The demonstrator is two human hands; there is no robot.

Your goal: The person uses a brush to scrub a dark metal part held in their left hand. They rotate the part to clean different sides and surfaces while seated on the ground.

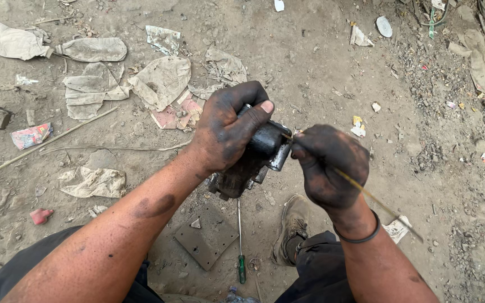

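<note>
My left hand point(228, 132), black with grease, is closed around a dark, greasy metal part point(256, 154) held above the dirt ground. My right hand point(326, 165), just as dirty and wearing a black wristband, pinches a thin straw-coloured stick point(377, 202). The stick's tip touches the end of the metal part near my left thumb. Its long tail runs down to the right past my wrist.
Below the hands lie a green-handled screwdriver point(241, 247) and a flat square metal plate point(206, 235) beside my shoe point(292, 227). Dirty rags point(161, 81) and paper scraps litter the ground at upper left. Gravel and rubbish fill the right side.
</note>
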